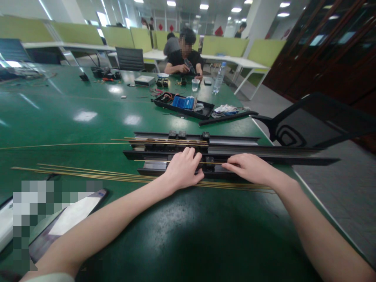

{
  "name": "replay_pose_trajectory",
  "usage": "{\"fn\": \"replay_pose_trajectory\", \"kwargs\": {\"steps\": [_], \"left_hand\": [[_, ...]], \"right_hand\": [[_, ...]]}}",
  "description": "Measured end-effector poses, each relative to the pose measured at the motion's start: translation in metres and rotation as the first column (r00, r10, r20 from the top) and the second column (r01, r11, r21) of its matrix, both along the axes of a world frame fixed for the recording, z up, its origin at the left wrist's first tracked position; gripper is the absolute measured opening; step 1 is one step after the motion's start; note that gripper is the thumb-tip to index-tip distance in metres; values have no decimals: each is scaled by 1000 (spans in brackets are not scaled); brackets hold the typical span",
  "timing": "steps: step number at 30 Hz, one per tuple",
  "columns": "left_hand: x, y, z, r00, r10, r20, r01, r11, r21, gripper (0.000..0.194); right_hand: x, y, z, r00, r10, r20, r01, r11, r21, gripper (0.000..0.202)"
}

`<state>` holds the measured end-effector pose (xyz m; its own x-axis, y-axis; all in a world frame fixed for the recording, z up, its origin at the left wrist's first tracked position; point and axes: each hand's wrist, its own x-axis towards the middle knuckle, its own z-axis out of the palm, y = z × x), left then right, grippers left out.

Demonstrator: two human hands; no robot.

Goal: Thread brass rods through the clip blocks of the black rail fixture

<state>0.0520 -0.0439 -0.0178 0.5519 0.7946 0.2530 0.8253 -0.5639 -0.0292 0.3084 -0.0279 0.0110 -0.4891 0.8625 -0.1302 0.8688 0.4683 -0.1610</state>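
A long black metal channel [152,171] lies across the table in front of me, with black blocks [210,163] set along it. My left hand [183,168] is curled down over its middle, thumb on the near side and fingers on the far side; what lies under the palm is hidden. A thin brass rod [151,161] runs along the channel through the blocks. Its right end is pinched between the thumb and fingers of my right hand [249,166]. Behind are more black channels [235,150] with blocks and brass rods [160,141] on them.
Several loose brass rods [102,175] lie nearer me, passing beneath my left forearm. Beyond the channels sit a black tray [202,113] with a blue part, gloves [226,110] and a water bottle [219,78]. A person [185,58] works across the table. An office chair [317,117] stands right.
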Motion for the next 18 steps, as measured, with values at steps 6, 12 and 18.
{"fn": "replay_pose_trajectory", "kwargs": {"steps": [6,12,18], "left_hand": [[0,0,0,1000,1,3,-1,1000,4,29],[1,-1,3,1000,9,-1,-9,1000,-24,30],[1,-1,3,1000,6,-6,-6,1000,-26,30]], "right_hand": [[7,2,3,1000,-24,-15,23,999,-49,53],[11,3,6,999,-46,-21,45,996,-72,54],[12,3,8,998,-64,-29,61,993,-97,56]]}}
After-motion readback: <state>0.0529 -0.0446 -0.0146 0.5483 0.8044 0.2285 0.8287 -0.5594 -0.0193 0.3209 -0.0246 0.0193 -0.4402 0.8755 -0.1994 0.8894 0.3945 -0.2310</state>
